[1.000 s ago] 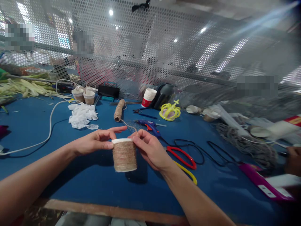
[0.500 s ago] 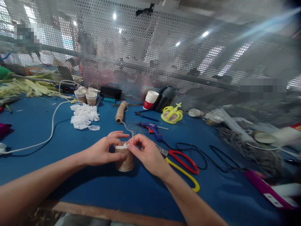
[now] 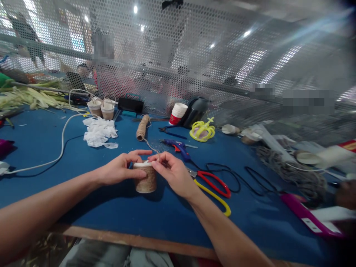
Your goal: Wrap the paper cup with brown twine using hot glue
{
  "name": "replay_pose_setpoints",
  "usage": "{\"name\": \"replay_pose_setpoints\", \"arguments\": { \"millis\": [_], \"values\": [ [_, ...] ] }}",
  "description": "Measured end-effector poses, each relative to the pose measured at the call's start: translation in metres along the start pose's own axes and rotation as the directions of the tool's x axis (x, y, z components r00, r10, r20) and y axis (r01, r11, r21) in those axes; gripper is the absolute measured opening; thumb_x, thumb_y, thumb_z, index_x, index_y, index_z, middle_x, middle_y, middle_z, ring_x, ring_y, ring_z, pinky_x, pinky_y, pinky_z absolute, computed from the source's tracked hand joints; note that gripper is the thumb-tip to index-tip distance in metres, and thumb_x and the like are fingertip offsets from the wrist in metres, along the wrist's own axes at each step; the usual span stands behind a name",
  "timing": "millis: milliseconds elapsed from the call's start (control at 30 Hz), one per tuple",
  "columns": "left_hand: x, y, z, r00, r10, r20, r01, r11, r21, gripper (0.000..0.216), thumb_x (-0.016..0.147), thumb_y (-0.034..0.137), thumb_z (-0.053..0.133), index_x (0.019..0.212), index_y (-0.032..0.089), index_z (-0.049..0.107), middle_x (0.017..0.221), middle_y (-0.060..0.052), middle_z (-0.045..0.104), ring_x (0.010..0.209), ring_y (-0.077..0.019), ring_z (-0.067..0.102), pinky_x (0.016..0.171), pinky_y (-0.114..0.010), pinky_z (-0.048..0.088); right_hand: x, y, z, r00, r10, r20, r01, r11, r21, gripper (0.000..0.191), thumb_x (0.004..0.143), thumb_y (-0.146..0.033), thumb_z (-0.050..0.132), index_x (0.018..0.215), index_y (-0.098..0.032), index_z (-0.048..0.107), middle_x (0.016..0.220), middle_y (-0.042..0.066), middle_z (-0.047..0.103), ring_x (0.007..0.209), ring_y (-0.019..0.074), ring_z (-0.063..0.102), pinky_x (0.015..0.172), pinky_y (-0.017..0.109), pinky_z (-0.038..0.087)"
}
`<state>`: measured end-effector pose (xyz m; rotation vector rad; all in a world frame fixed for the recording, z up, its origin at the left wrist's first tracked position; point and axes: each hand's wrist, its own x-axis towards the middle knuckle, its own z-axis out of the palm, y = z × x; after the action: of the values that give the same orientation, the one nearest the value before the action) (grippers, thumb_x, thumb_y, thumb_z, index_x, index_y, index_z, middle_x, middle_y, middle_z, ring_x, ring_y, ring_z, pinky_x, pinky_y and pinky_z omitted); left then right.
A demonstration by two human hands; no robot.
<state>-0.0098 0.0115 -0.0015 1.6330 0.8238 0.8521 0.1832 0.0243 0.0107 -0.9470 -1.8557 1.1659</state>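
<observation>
A small paper cup (image 3: 146,181) wrapped in brown twine, its white rim showing at the top, is held upright just over or on the blue table. My left hand (image 3: 119,168) grips the cup from the left, thumb on the wound side and fingers at the rim. At the rim's right side, my right hand (image 3: 174,172) pinches the twine (image 3: 152,147) between thumb and fingers. That strand runs back to a twine spool (image 3: 142,128) lying beyond the cup. Open scissors (image 3: 213,182) with one red and one yellow handle lie beside my right wrist.
Behind my hands lie a blue glue gun (image 3: 179,147), pliers (image 3: 172,132), a yellow crown (image 3: 202,130) and stacked paper cups (image 3: 178,113). White gloves (image 3: 100,131) and two wrapped cups (image 3: 101,108) stand left. A purple power strip (image 3: 302,215) and grey cord (image 3: 294,174) are right.
The whole view has shifted slightly, so the table items appear higher. My right fingers have moved a little along the cup's rim with the twine; my left hand keeps its hold.
</observation>
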Motion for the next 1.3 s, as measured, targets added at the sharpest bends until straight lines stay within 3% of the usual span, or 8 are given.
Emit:
{"name": "replay_pose_setpoints", "arguments": {
  "millis": [200, 333, 533, 633, 767, 867, 1100, 1300],
  "values": [
    [0.000, 0.000, 0.000, 1.000, 0.001, -0.004, -0.001, 1.000, 0.028, 0.020, 0.072, 0.031, 0.065, 0.065, 0.015, 0.056, 0.137, -0.010, 0.043, 0.129, -0.0277, 0.035, 0.102, -0.041, 0.030, 0.000, -0.002, -0.001, 1.000, -0.001, 0.004, 0.001, 1.000, -0.010, 0.019, 0.078, -0.031, 0.056, 0.068, -0.020, 0.045, 0.083, 0.003, 0.060, 0.081, 0.0153, 0.055, 0.076, 0.031, 0.043],
    [0.000, -0.002, -0.002, 0.997, 0.018, -0.068, -0.015, 0.999, 0.050, 0.028, 0.067, 0.031, 0.069, 0.089, 0.018, 0.057, 0.140, -0.010, 0.037, 0.124, -0.0280, 0.041, 0.102, -0.041, 0.030, 0.002, 0.000, -0.004, 0.999, 0.039, -0.010, -0.039, 0.999, 0.023, 0.021, 0.077, -0.034, 0.058, 0.067, -0.020, 0.046, 0.076, 0.000, 0.057, 0.073, 0.0139, 0.052, 0.071, 0.030, 0.041],
    [0.002, -0.002, -0.004, 0.974, -0.003, -0.225, 0.007, 1.000, 0.016, 0.050, 0.067, 0.037, 0.070, 0.110, 0.022, 0.050, 0.128, -0.008, 0.049, 0.123, -0.0242, 0.040, 0.107, -0.040, 0.019, 0.007, 0.007, -0.007, 0.984, 0.156, -0.085, -0.118, 0.934, 0.337, 0.026, 0.068, -0.037, 0.068, 0.066, -0.019, 0.050, 0.069, -0.003, 0.053, 0.066, 0.0105, 0.046, 0.066, 0.026, 0.037],
    [0.004, 0.000, -0.001, 0.947, -0.106, -0.304, 0.066, 0.988, -0.140, 0.049, 0.067, 0.047, 0.066, 0.104, 0.017, 0.052, 0.115, -0.011, 0.056, 0.112, -0.0251, 0.049, 0.100, -0.040, 0.031, 0.010, 0.008, -0.009, 0.959, 0.207, -0.195, -0.094, 0.878, 0.469, 0.029, 0.061, -0.037, 0.073, 0.064, -0.019, 0.050, 0.067, -0.004, 0.052, 0.066, 0.0101, 0.046, 0.066, 0.026, 0.038],
    [0.003, 0.001, 0.008, 0.958, -0.272, -0.087, 0.222, 0.901, -0.373, 0.055, 0.062, 0.053, 0.068, 0.094, 0.010, 0.055, 0.096, -0.011, 0.062, 0.088, -0.0203, 0.059, 0.082, -0.034, 0.043, 0.014, 0.006, -0.012, 0.931, 0.217, -0.294, -0.033, 0.851, 0.524, 0.033, 0.056, -0.038, 0.076, 0.061, -0.020, 0.050, 0.066, -0.004, 0.052, 0.066, 0.0110, 0.047, 0.069, 0.027, 0.040],
    [0.002, 0.001, 0.015, 0.949, -0.311, 0.059, 0.309, 0.870, -0.385, 0.048, 0.061, 0.043, 0.073, 0.091, 0.009, 0.056, 0.085, -0.007, 0.064, 0.070, -0.0120, 0.060, 0.068, -0.026, 0.045, 0.015, 0.004, -0.013, 0.926, 0.221, -0.306, -0.032, 0.853, 0.520, 0.033, 0.054, -0.038, 0.077, 0.060, -0.020, 0.050, 0.065, -0.004, 0.052, 0.066, 0.0117, 0.048, 0.069, 0.028, 0.042],
    [0.001, -0.001, 0.015, 0.929, -0.368, 0.036, 0.368, 0.912, -0.181, 0.031, 0.073, 0.041, 0.060, 0.072, 0.011, 0.058, 0.047, 0.006, 0.051, 0.036, -0.0030, 0.039, 0.039, -0.016, 0.029, 0.016, 0.004, -0.014, 0.920, 0.189, -0.343, -0.013, 0.890, 0.456, 0.033, 0.056, -0.040, 0.075, 0.061, -0.020, 0.049, 0.067, -0.003, 0.053, 0.066, 0.0127, 0.049, 0.070, 0.031, 0.043],
    [-0.014, 0.012, 0.028, 0.849, -0.309, 0.428, 0.292, 0.950, 0.108, 0.028, 0.081, 0.038, 0.052, 0.076, 0.014, 0.065, 0.049, 0.003, 0.055, 0.040, -0.0044, 0.040, 0.042, -0.015, 0.032, 0.017, 0.011, -0.021, 0.904, 0.115, -0.412, 0.052, 0.927, 0.372, 0.028, 0.062, -0.039, 0.072, 0.064, -0.020, 0.051, 0.068, -0.003, 0.053, 0.067, 0.0126, 0.048, 0.071, 0.029, 0.041]
  ]
}}
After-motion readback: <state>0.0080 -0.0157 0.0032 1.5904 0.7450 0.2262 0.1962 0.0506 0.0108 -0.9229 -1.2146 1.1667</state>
